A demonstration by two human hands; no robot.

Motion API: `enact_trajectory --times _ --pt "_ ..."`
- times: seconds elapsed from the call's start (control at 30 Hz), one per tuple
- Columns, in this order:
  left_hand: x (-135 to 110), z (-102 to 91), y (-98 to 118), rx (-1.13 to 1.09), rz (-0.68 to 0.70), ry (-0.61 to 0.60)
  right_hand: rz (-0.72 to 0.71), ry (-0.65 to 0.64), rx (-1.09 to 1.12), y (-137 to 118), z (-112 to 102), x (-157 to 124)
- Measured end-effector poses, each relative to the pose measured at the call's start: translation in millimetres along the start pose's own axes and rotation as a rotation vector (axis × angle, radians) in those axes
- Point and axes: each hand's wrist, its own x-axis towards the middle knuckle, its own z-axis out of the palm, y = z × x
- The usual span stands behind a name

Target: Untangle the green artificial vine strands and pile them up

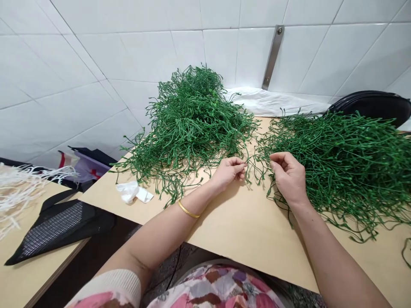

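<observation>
Two heaps of green plastic stems lie on a tan board [244, 231]. The left heap [189, 119] is piled high against the tiled wall. The right heap [340, 158] spreads flat toward the right edge. My left hand [228, 172], with a gold bangle on its wrist, pinches a thin green stem [248, 169] between the heaps. My right hand [289, 176] is curled at the near edge of the right heap, fingers bent onto stems there.
A crumpled white tissue [133, 191] lies on the board's left corner. A black mesh bag [54, 229] rests on a lower table to the left, beside white strands [19, 188]. White plastic sheet [272, 102] and a black tray [372, 107] sit at the back.
</observation>
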Motion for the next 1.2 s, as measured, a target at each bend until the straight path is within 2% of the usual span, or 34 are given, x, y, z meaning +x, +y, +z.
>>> enact_trajectory --times 0.13,0.37,0.57,0.67,0.87,0.93,1.03,1.1,1.2 --pt "-1 -0.1 2 -0.016 -0.012 0.058 -0.031 -0.005 -0.027 0 1 -2" --pt "1 1.3 2 0.055 -0.066 0.05 -0.087 -0.022 -0.08 -5 1 -4" --pt "-1 3.0 4 0.048 -0.045 0.054 -0.123 -0.068 -0.161 -6 3 -5" --pt "-2 2.7 3 0.065 0.009 0.07 -0.191 -0.09 -0.221 -8 5 -7" --pt "-1 0.8 3 0.096 0.063 0.113 -0.386 -0.027 -0.263 -23 6 -14" --pt "-2 1.3 3 0.112 0.084 0.118 -0.448 -0.058 -0.252 -28 7 -16" --pt "-4 2.9 4 0.161 0.142 0.11 -0.495 -0.192 -0.249 -32 11 -19" --pt "-5 3.7 4 0.187 0.178 0.093 -0.463 -0.263 -0.3 -28 15 -19" --pt "-6 3.8 4 0.171 0.167 0.063 -0.386 -0.289 -0.403 -16 18 -15"
